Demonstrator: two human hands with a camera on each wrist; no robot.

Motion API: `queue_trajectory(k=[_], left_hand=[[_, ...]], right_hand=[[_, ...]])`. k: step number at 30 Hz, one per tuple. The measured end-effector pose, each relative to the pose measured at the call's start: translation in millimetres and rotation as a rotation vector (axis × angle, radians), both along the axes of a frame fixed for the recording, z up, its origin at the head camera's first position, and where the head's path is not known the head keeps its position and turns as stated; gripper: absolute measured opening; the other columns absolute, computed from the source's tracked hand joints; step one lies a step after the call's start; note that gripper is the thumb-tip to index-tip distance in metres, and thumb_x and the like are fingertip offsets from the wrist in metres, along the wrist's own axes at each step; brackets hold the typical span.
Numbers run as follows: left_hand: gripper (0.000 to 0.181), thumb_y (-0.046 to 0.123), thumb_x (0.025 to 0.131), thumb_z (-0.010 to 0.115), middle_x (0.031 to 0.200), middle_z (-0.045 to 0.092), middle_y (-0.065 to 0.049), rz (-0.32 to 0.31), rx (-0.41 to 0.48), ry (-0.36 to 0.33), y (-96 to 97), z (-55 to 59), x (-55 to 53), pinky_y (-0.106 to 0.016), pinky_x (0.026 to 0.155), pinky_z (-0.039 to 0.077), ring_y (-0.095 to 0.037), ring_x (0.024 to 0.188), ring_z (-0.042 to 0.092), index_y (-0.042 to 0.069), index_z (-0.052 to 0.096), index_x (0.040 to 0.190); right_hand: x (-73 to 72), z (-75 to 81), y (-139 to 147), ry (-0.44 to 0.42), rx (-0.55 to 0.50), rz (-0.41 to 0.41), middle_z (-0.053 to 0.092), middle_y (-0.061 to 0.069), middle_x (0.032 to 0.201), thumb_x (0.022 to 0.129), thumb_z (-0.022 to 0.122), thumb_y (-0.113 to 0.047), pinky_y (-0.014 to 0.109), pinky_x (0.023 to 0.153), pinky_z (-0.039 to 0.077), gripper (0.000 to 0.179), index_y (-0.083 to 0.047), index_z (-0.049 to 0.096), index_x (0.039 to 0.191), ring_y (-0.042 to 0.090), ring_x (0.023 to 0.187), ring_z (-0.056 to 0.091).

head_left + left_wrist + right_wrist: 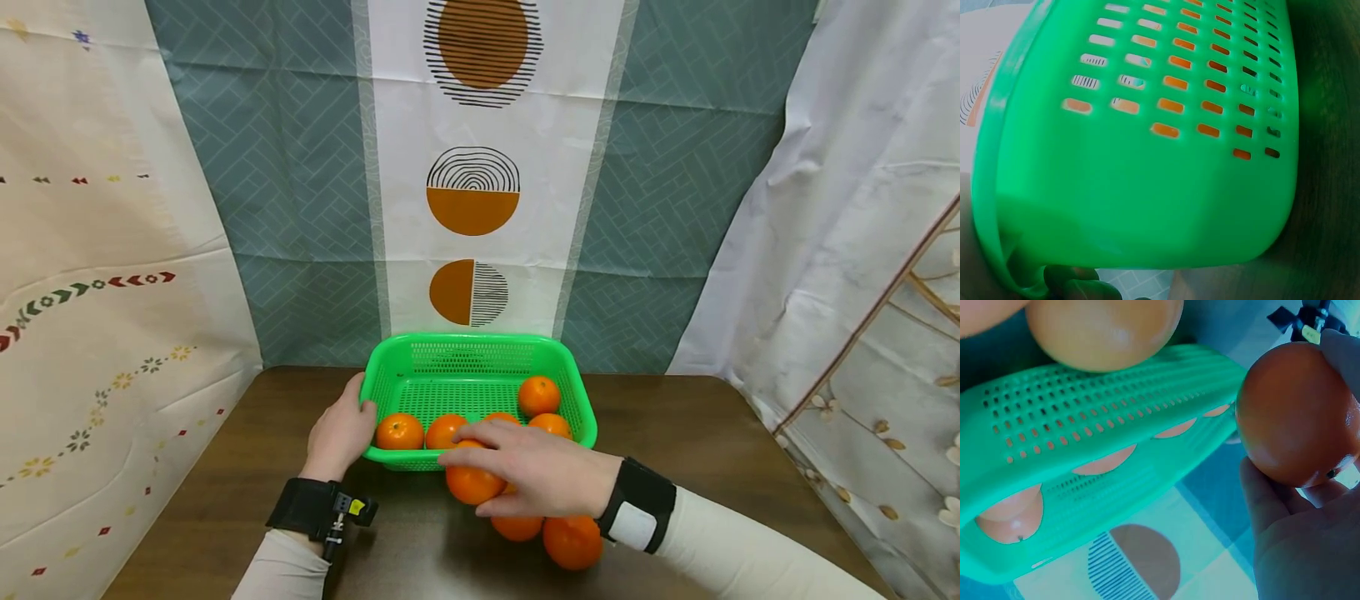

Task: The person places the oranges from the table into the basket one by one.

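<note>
A green plastic basket [480,340] with slotted walls stands on the table. Inside it several oranges [400,432] lie along the near and right sides. My left hand [342,432] grips the basket's left rim; its fingertips [1082,284] show beneath the rim in the left wrist view. Just in front of the near wall, my right hand [528,471] holds an orange [1300,415] between thumb and fingers. Under and beside that hand, more oranges [573,542] sit on the table, partly hidden by it.
The brown wooden table [217,492] runs along both sides of the basket. A patterned cloth [472,208] hangs close behind the basket, with pale cloths at left [97,333] and right [847,292].
</note>
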State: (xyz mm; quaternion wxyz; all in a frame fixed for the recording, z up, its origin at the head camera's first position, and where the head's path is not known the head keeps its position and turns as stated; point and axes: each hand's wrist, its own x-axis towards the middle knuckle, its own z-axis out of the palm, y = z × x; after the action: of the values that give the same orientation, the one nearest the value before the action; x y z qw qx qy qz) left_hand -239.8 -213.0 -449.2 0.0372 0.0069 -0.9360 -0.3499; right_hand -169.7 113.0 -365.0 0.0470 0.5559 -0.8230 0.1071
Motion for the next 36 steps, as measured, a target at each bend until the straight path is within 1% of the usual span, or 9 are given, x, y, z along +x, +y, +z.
queue_trajectory(k=[3, 5, 11, 15, 20, 25, 30, 33, 36], left_hand=[[0.062, 0.023, 0.114, 0.043, 0.112, 0.070, -0.020, 0.001, 0.000, -0.006, -0.2, -0.9, 0.6, -0.042, 0.064, 0.039, -0.030, 0.066, 0.053, 0.007, 0.028, 0.173], [0.062, 0.024, 0.114, 0.043, 0.114, 0.070, -0.020, 0.002, 0.000, -0.005, -0.2, -0.8, 0.5, -0.042, 0.065, 0.040, -0.030, 0.067, 0.054, 0.007, 0.029, 0.173], [0.063, 0.024, 0.114, 0.042, 0.118, 0.070, -0.022, -0.002, 0.002, -0.003, 1.6, 2.8, -1.5, -0.042, 0.065, 0.040, -0.031, 0.068, 0.054, 0.007, 0.028, 0.173], [0.062, 0.024, 0.115, 0.042, 0.112, 0.070, -0.020, -0.002, 0.003, -0.010, 1.5, 2.5, -0.8, -0.042, 0.064, 0.039, -0.031, 0.066, 0.053, 0.008, 0.028, 0.173], [0.063, 0.024, 0.115, 0.042, 0.102, 0.068, -0.017, -0.006, 0.003, -0.017, 1.4, 1.6, -0.1, -0.042, 0.063, 0.039, -0.030, 0.064, 0.052, 0.007, 0.027, 0.173], [0.063, 0.024, 0.115, 0.042, 0.103, 0.069, -0.017, 0.000, 0.002, -0.015, 1.6, 1.9, -0.8, -0.042, 0.064, 0.039, -0.030, 0.065, 0.053, 0.007, 0.028, 0.173], [0.062, 0.025, 0.115, 0.042, 0.109, 0.070, -0.019, -0.004, 0.001, -0.010, 2.8, 2.6, -1.6, -0.042, 0.064, 0.040, -0.030, 0.067, 0.054, 0.008, 0.029, 0.173], [0.062, 0.024, 0.115, 0.042, 0.105, 0.069, -0.018, -0.002, 0.002, -0.012, 2.4, 2.0, -0.8, -0.042, 0.063, 0.039, -0.030, 0.065, 0.053, 0.007, 0.028, 0.173], [0.063, 0.024, 0.115, 0.043, 0.101, 0.068, -0.017, 0.000, 0.003, -0.013, 0.9, 1.4, -0.2, -0.042, 0.063, 0.039, -0.030, 0.064, 0.052, 0.007, 0.027, 0.174]], right_hand=[[-6.2, 2.7, 1, -0.005, -0.018, -0.010, 0.059, 0.001, 0.150, 0.098, 0.087, -0.040, 0.027, 0.108, 0.052, 0.070, -0.023, 0.056, 0.159, 0.018, 0.133, 0.059], [-11.4, 5.3, 3, -0.004, -0.026, -0.024, 0.058, 0.003, 0.150, 0.098, 0.087, -0.039, 0.030, 0.110, 0.051, 0.069, -0.022, 0.058, 0.158, 0.020, 0.135, 0.058], [-31.4, 13.6, 10, 0.001, -0.020, -0.101, 0.058, 0.008, 0.150, 0.097, 0.089, -0.036, 0.035, 0.106, 0.055, 0.069, -0.019, 0.060, 0.157, 0.025, 0.134, 0.059], [-46.7, 15.4, 15, -0.004, -0.025, -0.144, 0.058, 0.010, 0.150, 0.097, 0.089, -0.034, 0.034, 0.101, 0.058, 0.067, -0.016, 0.061, 0.156, 0.025, 0.128, 0.064], [-61.6, 17.3, 20, -0.078, -0.019, -0.206, 0.057, 0.010, 0.149, 0.099, 0.086, -0.032, 0.035, 0.101, 0.057, 0.064, -0.015, 0.061, 0.156, 0.024, 0.122, 0.066], [-76.3, 17.8, 24, -0.105, -0.004, -0.264, 0.058, 0.010, 0.148, 0.100, 0.085, -0.031, 0.038, 0.100, 0.057, 0.063, -0.015, 0.060, 0.156, 0.024, 0.120, 0.066], [-85.4, 17.0, 27, -0.118, -0.023, -0.313, 0.053, 0.014, 0.147, 0.101, 0.085, -0.029, 0.037, 0.091, 0.058, 0.061, -0.015, 0.061, 0.155, 0.025, 0.108, 0.067], [-89.7, 15.1, 27, -0.147, -0.013, -0.345, 0.050, 0.016, 0.144, 0.102, 0.083, -0.031, 0.034, 0.086, 0.058, 0.061, -0.016, 0.060, 0.156, 0.024, 0.102, 0.066], [-94.6, 14.7, 24, -0.184, 0.012, -0.375, 0.050, 0.017, 0.144, 0.103, 0.081, -0.033, 0.033, 0.085, 0.057, 0.060, -0.016, 0.059, 0.157, 0.023, 0.100, 0.066]])
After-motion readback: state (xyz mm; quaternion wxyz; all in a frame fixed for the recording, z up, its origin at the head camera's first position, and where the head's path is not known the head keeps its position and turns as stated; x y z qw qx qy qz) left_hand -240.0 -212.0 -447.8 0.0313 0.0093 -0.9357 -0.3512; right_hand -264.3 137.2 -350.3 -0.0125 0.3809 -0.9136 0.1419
